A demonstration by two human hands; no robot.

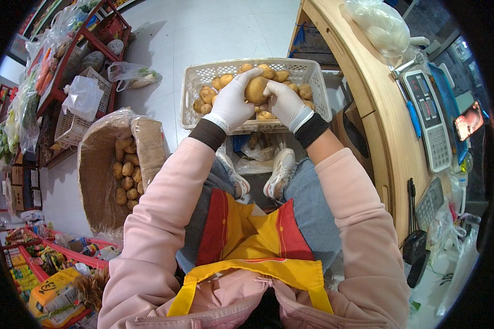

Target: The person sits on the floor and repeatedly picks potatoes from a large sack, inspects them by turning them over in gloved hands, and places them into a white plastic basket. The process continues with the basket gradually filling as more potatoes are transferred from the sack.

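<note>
Both my hands are in white gloves with dark bands at the wrists. Between them, over a white plastic crate (255,62), is a large potato (256,90). My left hand (235,98) grips it from the left, thumb low and fingers over its far side. My right hand (286,103) has its curled fingers against the potato's right side. Several loose potatoes (208,94) lie in the crate beneath and around my hands. Part of the crate's near side is hidden behind my gloves.
A cardboard box (101,177) with potatoes (127,168) stands on the floor at left. A bagged vegetable (142,80) lies near the red shelving (101,39). On the right, a wooden counter (370,78) carries a digital scale (428,119) and a plastic bag (380,28).
</note>
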